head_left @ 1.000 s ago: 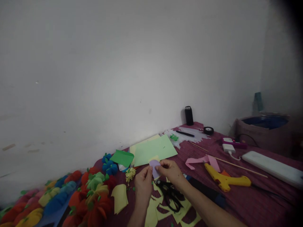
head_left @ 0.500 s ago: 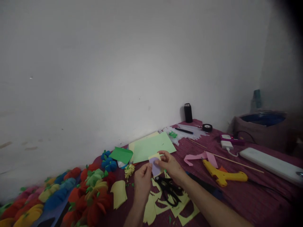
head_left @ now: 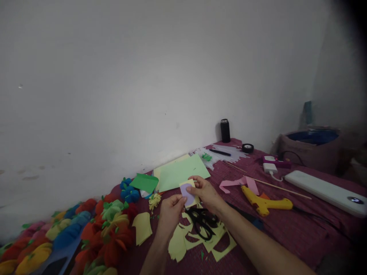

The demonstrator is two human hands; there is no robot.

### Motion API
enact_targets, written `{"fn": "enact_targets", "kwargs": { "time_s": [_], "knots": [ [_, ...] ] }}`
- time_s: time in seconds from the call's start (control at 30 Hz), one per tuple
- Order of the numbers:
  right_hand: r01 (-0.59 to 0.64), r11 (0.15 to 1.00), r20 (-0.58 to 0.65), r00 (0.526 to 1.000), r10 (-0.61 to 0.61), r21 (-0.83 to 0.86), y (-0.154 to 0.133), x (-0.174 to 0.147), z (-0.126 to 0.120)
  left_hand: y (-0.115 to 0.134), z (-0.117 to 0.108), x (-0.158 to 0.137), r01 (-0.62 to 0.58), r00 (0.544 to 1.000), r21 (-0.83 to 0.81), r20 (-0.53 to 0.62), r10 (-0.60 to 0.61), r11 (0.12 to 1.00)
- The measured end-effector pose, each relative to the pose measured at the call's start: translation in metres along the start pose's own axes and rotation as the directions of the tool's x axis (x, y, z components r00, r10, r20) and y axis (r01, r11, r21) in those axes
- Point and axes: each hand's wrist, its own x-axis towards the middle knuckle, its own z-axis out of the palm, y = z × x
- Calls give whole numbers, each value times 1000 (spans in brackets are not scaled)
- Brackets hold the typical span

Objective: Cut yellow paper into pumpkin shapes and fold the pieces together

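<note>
Left fingers: the left hand (head_left: 171,210) pinches the lower left edge of a purple piece (head_left: 187,194), thumb in front.
Right fingers: the right hand (head_left: 207,195) grips the upper right, thumb on the purple face.
Purple piece: flat, matte, round-edged, laid over a pale yellow sheet (head_left: 196,201) that borders it at top and right; both are held above the table.
Scissors: black, with looped handles, just below the hands (head_left: 210,233).
Offcuts: flat yellow scraps with curved cutouts (head_left: 177,244).
Yellow stack: thin layers, left of the left wrist (head_left: 142,228), maroon cloth (head_left: 289,229) showing between.
Stuffed shapes: soft, puffy, many-coloured, crowding the left (head_left: 113,238).
Glue gun: yellow, on wrinkled cloth beyond the right forearm (head_left: 265,203).
Green card: smooth, straight-edged, near the wall (head_left: 182,172).
Bin: wide-mouthed, right, blue inside; contents too dim to tell (head_left: 309,152).
</note>
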Motion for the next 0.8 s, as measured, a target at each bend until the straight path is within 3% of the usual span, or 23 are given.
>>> {"fn": "enact_targets", "kwargs": {
  "time_s": [0.37, 0.63, 0.8],
  "knots": [
    [19, 999, 29, 999, -19, 32, -3, 0, -1, 5, 0, -1, 15, 996, 79, 85, -22, 997],
    [-9, 1000, 90, 996, 8, 10, -2, -2, 1, 5, -2, 1, -33, 998, -7, -51, 32, 999],
    [-22, 1000, 105, 994, 22, 0, -1, -2, 0, -1, -4, 1, -30, 996, 50, -81, 34, 998]
  ]
}}
